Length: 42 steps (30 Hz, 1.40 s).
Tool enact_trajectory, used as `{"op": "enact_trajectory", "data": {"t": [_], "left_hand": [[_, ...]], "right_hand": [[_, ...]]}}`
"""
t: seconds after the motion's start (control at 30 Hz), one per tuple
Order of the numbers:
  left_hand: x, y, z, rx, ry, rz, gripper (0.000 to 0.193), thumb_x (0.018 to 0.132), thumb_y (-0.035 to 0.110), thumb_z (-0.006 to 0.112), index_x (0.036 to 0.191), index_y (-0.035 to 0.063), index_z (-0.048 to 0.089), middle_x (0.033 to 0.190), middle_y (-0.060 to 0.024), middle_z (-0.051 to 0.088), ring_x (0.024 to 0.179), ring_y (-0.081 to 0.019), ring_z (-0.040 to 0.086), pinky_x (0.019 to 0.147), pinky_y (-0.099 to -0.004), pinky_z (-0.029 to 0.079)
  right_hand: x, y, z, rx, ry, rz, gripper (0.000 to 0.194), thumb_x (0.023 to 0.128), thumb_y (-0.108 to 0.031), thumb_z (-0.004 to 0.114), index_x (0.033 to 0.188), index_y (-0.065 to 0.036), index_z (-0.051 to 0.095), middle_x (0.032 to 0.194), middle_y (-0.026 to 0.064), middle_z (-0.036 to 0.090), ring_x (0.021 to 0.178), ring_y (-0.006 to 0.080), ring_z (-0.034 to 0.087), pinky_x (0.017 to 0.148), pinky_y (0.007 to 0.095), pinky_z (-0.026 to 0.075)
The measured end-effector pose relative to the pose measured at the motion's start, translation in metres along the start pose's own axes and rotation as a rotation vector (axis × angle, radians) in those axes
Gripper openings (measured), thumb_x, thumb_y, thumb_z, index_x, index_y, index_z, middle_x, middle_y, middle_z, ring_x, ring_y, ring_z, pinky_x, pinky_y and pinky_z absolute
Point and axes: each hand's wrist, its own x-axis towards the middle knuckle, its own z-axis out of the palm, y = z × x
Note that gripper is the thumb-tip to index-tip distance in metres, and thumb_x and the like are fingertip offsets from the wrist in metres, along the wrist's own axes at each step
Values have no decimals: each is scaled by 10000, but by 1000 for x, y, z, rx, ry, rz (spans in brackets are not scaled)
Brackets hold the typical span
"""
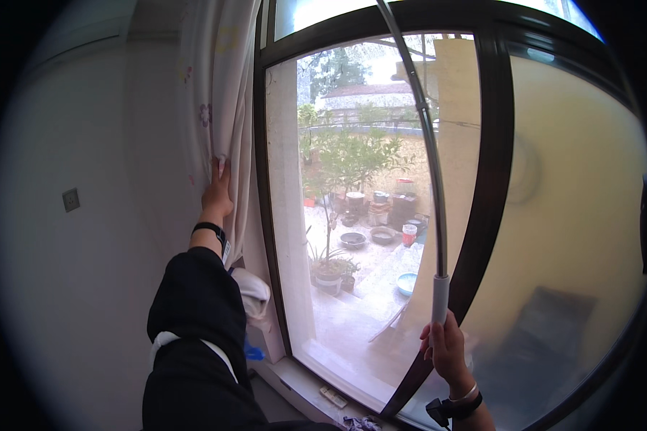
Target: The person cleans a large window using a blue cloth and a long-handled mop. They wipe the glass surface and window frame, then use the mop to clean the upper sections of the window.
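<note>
My left hand (218,191) reaches up and grips a fold of the pale curtain (229,97), which has small flower prints. The cloth puckers at my fingertips. Lower right, my right hand (446,347) is wrapped around the light grey handle (440,296) of a slender metal telescopic pole (428,134). The pole rises in front of the window glass (356,161) and leaves the view at the top, so its far end is hidden. Both wrists wear dark bands.
Dark window frames (493,161) border the panes. On the sill (307,380) lie a remote control (333,397) and a crumpled purple cloth (362,424). A white bundle (252,291) sits below the curtain. A wall socket (71,200) is at left. Outside stands a potted tree (350,156).
</note>
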Motion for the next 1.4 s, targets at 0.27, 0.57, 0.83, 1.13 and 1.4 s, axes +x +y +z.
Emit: {"op": "enact_trajectory", "data": {"t": [0.27, 0.57, 0.83, 1.13, 1.4], "left_hand": [[-65, 76, -74, 203, 118, -321, 978, 833, 159, 727, 1640, 214, 177, 1706, -210, 43, 1402, -599, 308, 1132, -675, 338], [-300, 241, -154, -1343, -272, 409, 781, 1036, 336, 603, 1589, -59, 219, 1499, -351, 452, 1459, -392, 417, 1172, -412, 360], [-406, 220, -175, -1568, -495, -103, 408, 1094, 254, 524, 1390, -27, 544, 1201, -109, 694, 1024, -122, 660, 916, -252, 532], [-405, 187, -185, -1299, -6, -43, 530, 1114, 197, 402, 1619, 89, 281, 859, -9, 608, 624, -72, 503, 567, -255, 467], [-481, 156, -183, -1066, 46, 56, 585, 1101, 152, 393, 1655, 159, 206, 713, -35, 606, 547, -114, 490, 547, -277, 456]], "right_hand": [[-20, -8, 48, -34, 151, -63, 188, 1078, -183, 511, 1139, -5, 513, 707, 18, 543, 572, 106, 551, 526, 299, 458], [-49, -33, 155, 205, 234, -91, 189, 1067, -158, 505, 1145, 14, 521, 756, 51, 585, 610, 135, 567, 567, 308, 474], [-81, -56, 143, 204, -155, -202, 346, 1047, -136, 539, 1346, 31, 496, 1089, 172, 668, 880, 213, 679, 769, 324, 548], [-7, -170, -46, -1018, 543, -828, 712, 907, -127, 675, 1567, -114, 407, 1557, 233, 374, 1450, 424, 353, 1201, 564, 268], [36, -188, -114, -1211, 558, -709, 865, 886, -249, 744, 1613, -123, 293, 1664, 213, 219, 1556, 382, 191, 1251, 574, 138]]}}
